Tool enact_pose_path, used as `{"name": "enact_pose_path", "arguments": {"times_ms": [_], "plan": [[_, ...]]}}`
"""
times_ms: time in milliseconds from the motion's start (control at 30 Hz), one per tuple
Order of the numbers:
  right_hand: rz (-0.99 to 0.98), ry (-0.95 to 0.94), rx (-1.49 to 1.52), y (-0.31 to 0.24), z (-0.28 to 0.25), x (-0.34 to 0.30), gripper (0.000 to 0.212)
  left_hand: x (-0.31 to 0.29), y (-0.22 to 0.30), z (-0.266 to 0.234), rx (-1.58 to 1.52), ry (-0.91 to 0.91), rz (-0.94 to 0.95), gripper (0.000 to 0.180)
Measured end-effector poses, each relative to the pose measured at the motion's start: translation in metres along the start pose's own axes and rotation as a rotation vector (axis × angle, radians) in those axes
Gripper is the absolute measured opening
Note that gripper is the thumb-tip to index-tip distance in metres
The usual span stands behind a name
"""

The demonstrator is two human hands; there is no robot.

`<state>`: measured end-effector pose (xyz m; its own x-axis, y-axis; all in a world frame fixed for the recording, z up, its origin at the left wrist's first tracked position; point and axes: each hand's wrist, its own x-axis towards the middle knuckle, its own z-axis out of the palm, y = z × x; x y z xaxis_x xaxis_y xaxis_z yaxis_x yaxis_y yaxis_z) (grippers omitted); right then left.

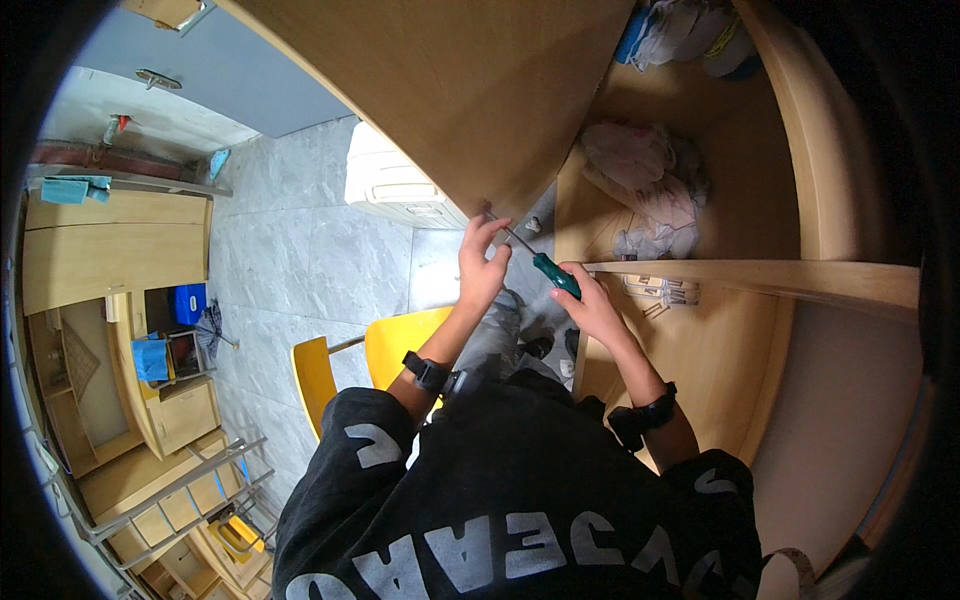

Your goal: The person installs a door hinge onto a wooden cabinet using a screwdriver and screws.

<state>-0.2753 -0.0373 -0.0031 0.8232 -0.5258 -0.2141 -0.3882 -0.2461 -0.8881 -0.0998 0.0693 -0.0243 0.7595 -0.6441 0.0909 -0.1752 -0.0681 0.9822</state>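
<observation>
My right hand (pixel 598 308) is closed round the green handle of a screwdriver (pixel 557 275). Its thin metal shaft points up and left to the lower corner of a large wooden door panel (pixel 480 110). Close to the tip is my left hand (pixel 482 265); its fingers are curved beside the shaft near the panel's edge, and the thumb stands apart from them. Whether those fingertips press on the shaft or the panel I cannot tell. What the tip meets is too small to make out.
Right of my hands stands an open wooden cabinet with a shelf edge (pixel 740 270) and plastic bags (pixel 645 180) inside. A white case (pixel 395 180) is on the grey tiled floor (pixel 290 250) behind the panel. A yellow chair (pixel 400 340) stands by my left arm.
</observation>
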Motion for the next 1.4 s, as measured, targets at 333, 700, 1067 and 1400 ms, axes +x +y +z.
{"name": "enact_pose_path", "arguments": {"times_ms": [333, 700, 1067, 1400], "plan": [[-0.002, 0.001, -0.009, 0.001, 0.0, 0.003, 0.038, 0.002, 0.004, -0.042, 0.109, -0.044, -0.049, 0.028], [0.047, 0.116, 0.461, 0.011, 0.014, 0.011, 0.036, 0.053, -0.031, -0.054, 0.012, -0.114, -0.019, 0.043], [0.174, 0.299, 0.865, 0.0, 0.007, 0.007, 0.028, 0.054, -0.019, -0.048, 0.215, -0.022, -0.029, 0.03], [0.403, 0.19, 0.799, -0.013, -0.012, -0.01, 0.029, 0.048, -0.015, -0.049, 0.389, -0.058, 0.116, 0.019]]}}
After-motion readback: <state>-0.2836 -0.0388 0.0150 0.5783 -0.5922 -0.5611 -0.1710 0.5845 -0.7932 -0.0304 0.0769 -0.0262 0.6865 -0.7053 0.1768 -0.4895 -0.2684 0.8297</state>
